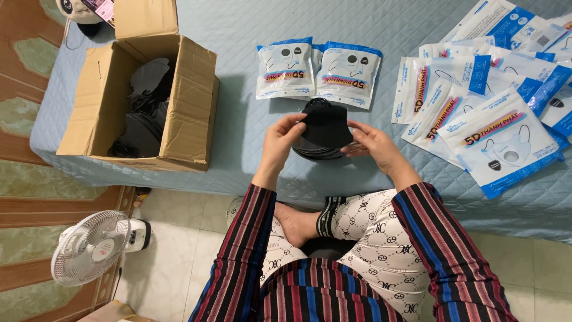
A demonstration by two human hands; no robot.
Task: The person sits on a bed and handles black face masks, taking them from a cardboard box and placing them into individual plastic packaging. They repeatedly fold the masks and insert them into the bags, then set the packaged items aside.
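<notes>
**Black mask being held over a stack at the near edge of the bed**

Striped sleeves [333,280] are being seen nearest the camera, with patterned trousers [369,232] and a bare foot [295,223] just beyond them; a black face mask [326,124] is being held up between both hands above the near edge of the quilted blue bed [238,24]; the left hand [281,140] is being pinched shut on the mask's left edge, fingers together; the right hand [374,145] is being closed on its right side; a stack of black masks [319,150] is lying on the bed directly under the held one. Two sealed mask packets [319,71] are lying side by side beyond the hands; many more packets [494,101] are being spread towards the far right corner; an open cardboard box [149,101] holding dark masks is sitting by the left edge; a white fan [89,245] is standing on the floor below.
</notes>
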